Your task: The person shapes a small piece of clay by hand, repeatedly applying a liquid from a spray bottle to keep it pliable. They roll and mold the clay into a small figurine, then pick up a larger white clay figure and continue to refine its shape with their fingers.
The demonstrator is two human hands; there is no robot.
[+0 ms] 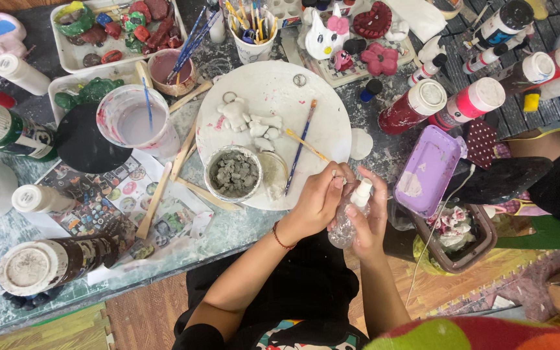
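Over the near edge of the paint-splashed table [8, 240], both forearms reach up from the bottom of the view and bend inward so the 2 hands meet. The left hand [319, 201] curls with a red bracelet [281, 238] at the wrist, its fingers [335, 178] bunched together at the top of the small clear spray bottle [346, 220]; whether they pinch a separate cap I cannot tell. The right hand [371, 217] wraps around the bottle from the other side, fingers pressed close on its body and the thumb near its white nozzle [361, 192]. The bottle stands tilted between the 2 palms, just off the table edge.

Just beyond the fingers lies the big white round plate [273, 97], carrying white clay figures [251, 123], 2 brushes [301, 146] and a small bowl [233, 174] filled with grey lumps. Further left of the fingers stands a clear tub [134, 120] of cloudy water with a blue stick in it. Right of the fingers sits a purple tray [429, 168], bare but for white smears, and below it a brown bin [461, 236] holding crumpled stained tissue. Far past the fingers, a white tray [115, 29] holds red and green painted pieces, a pink cup [171, 71] holds blue brushes, and a white cup [253, 32] is packed with brushes.
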